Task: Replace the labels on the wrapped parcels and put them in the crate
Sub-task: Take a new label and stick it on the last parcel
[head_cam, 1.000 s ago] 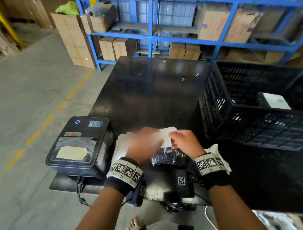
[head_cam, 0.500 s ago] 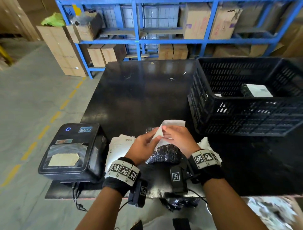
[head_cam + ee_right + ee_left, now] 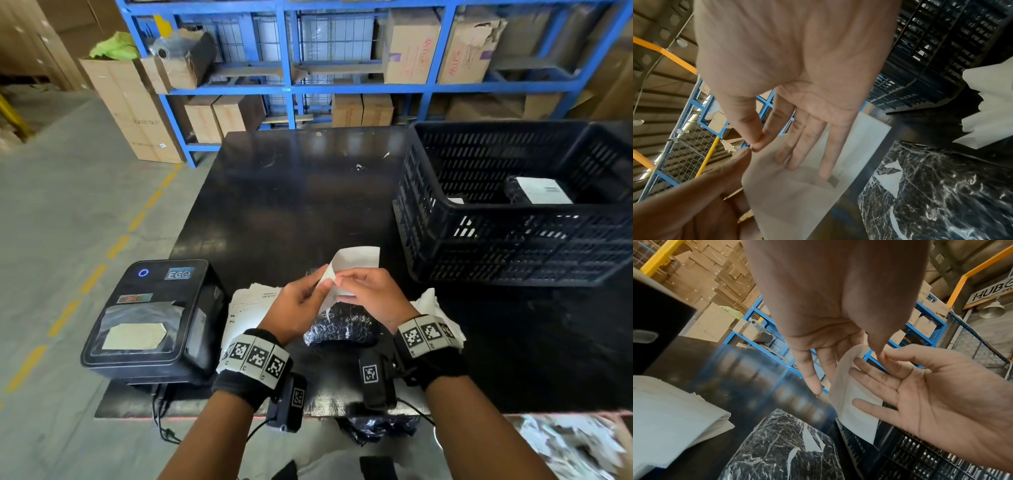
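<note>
A white label sheet (image 3: 356,263) stands tilted above the table, held between both hands. My left hand (image 3: 323,279) pinches its near corner. My right hand (image 3: 339,281) pinches the same corner between thumb and index finger, its other fingers (image 3: 807,146) straight against the sheet (image 3: 797,186). Under the hands lies a parcel (image 3: 342,330) in black wrap, with white scraps of an old label (image 3: 812,443) stuck to it. The black crate (image 3: 513,240) stands to the right and holds a labelled parcel (image 3: 539,190).
A black label printer (image 3: 150,322) sits at the table's left front corner, beside a stack of white label sheets (image 3: 250,301). Crumpled white backing paper (image 3: 431,301) lies right of my right wrist. Blue shelving with cartons (image 3: 411,44) stands behind the table (image 3: 291,205).
The label sheet has gone from lying flat over the parcel to standing tilted up. Both hands' fingertips have come together at its near corner.
</note>
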`<state>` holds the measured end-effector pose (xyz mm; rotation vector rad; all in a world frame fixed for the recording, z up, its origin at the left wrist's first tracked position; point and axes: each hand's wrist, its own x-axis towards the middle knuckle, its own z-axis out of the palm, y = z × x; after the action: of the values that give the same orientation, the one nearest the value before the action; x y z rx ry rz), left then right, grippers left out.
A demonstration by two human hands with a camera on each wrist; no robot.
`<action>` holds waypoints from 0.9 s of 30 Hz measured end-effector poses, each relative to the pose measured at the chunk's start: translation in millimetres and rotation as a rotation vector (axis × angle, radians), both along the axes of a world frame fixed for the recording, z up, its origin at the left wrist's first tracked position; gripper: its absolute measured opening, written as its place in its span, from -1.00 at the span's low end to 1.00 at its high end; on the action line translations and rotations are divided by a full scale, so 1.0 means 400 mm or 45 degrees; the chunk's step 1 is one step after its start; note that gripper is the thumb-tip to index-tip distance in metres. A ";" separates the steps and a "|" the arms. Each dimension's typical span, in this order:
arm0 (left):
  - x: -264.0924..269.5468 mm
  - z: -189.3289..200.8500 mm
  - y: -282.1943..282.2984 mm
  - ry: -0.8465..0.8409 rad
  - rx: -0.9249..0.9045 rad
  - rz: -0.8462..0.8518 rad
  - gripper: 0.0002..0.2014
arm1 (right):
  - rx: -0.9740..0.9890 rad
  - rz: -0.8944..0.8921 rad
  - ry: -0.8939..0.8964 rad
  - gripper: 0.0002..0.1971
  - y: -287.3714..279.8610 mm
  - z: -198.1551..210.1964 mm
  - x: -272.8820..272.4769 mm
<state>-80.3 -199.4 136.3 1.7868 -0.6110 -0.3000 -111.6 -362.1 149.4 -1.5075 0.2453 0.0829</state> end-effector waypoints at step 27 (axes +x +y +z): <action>0.096 0.079 0.021 0.196 -0.109 0.406 -0.83 | -0.227 -0.245 -0.050 -0.88 -0.092 -0.025 -0.007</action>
<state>-41.9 -190.9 168.1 1.7287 -0.2210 -0.1870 -114.3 -399.0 139.6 -1.6530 0.3728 -0.1245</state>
